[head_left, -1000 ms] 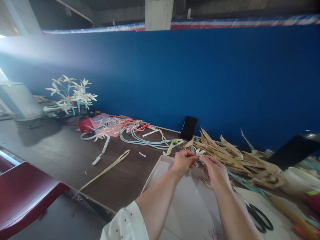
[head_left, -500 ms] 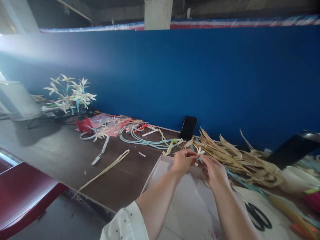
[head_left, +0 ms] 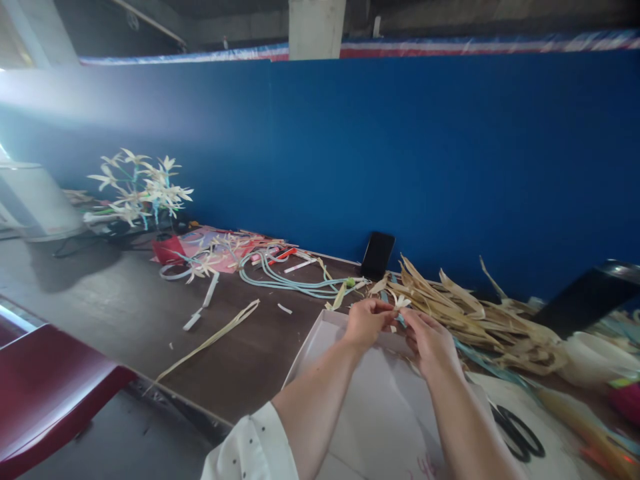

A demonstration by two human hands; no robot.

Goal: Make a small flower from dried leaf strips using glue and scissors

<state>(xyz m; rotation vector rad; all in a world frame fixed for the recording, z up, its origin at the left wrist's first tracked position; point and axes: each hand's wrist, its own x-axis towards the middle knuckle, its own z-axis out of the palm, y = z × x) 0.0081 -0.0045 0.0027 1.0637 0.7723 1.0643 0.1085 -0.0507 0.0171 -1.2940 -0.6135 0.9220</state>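
left hand (head_left: 367,321): pinching small pale straw flower (head_left: 400,302) | right hand (head_left: 429,339): fingertips pinched on it too (stem hidden) | below: shallow white cardboard box (head_left: 320,340) | right: dried straw-leaf pile (head_left: 480,323)

No legible text, label, brand or number was found anywhere in the view. The white box (head_left: 350,413) on the counter (head_left: 125,313) carried faint red marks near its lower edge, partly cut off by the frame and too blurred to read. The dark phone (head_left: 379,255) leaning against the blue wall (head_left: 400,153) showed a blank screen. The red-and-white band (head_left: 475,45) atop the wall bore no lettering.
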